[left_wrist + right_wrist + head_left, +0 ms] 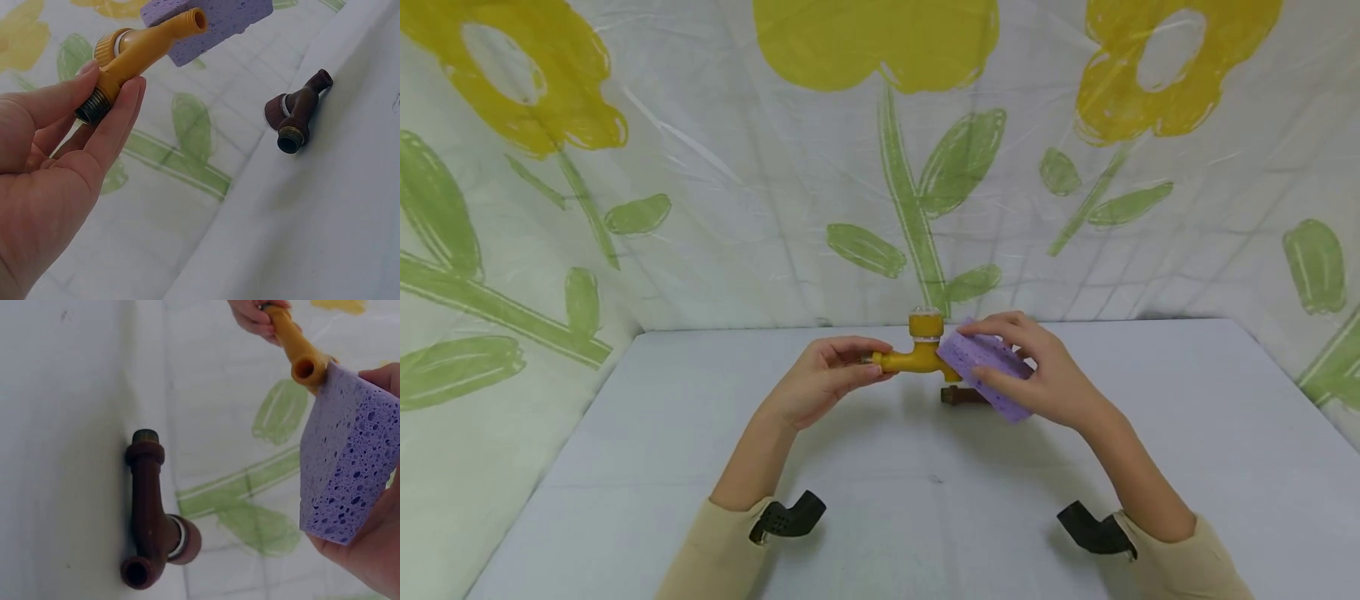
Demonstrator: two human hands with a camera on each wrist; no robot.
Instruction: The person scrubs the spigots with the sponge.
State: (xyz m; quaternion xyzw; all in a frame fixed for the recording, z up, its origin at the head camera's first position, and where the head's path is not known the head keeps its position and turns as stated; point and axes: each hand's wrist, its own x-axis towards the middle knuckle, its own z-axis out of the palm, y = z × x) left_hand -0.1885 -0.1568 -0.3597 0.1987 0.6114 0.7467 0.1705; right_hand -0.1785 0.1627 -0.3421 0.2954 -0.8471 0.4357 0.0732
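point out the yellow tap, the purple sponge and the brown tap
yellow tap [134, 59]: left wrist view, on its body near the threaded end.
purple sponge [350, 462]: right wrist view, on its pitted side face.
brown tap [150, 506]: right wrist view, on its body.

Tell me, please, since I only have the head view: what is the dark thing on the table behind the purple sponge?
Observer: It is a brown tap lying on its side on the table, seen whole in the right wrist view.
Operator: Thank you. Is either of the hands touching it?
Observer: No. The left hand pinches the threaded end of the yellow tap between thumb and fingers, well apart from the brown one.
Operator: And where does the sponge meet the yellow tap?
Observer: The right hand holds the purple sponge against the side of the yellow tap's spout, just by its open mouth.
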